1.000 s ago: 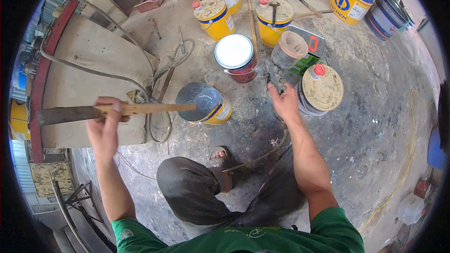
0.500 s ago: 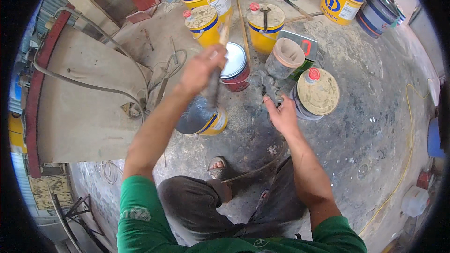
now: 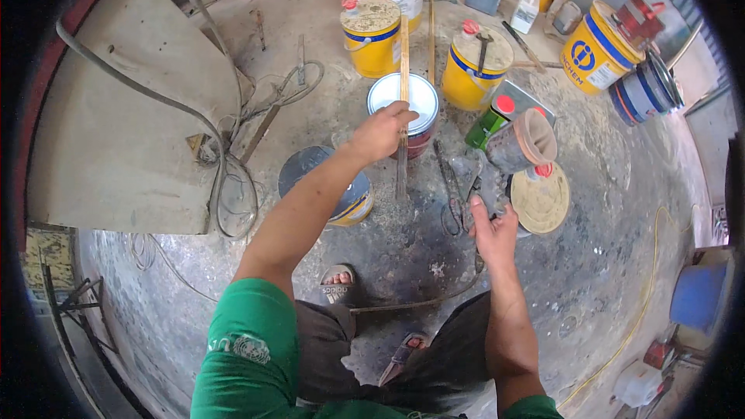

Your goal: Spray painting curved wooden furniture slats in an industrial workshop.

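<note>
My left hand is closed round a wooden stick, held upright, its lower end coated dark grey. Behind the stick stands a red can with a whitish top; whether they touch I cannot tell. In my right hand is a grey spray gun, its trigger area partly hidden by my fingers. A tilted, grey-smeared cup with a pale cloth-like liner sits above the gun. Left of the stick, a yellow bucket holds dark grey liquid, my left forearm crossing over it.
A hose trails from the gun past my feet. Beside the cup stand a green can and a round drum. Yellow buckets line the back. Leftward are a large board and a looped cable.
The stick has swung away from the bucket of grey liquid, rightward to the front of the red can. My right hand and spray gun have shifted, and the cup now tilts right. The view has turned.
</note>
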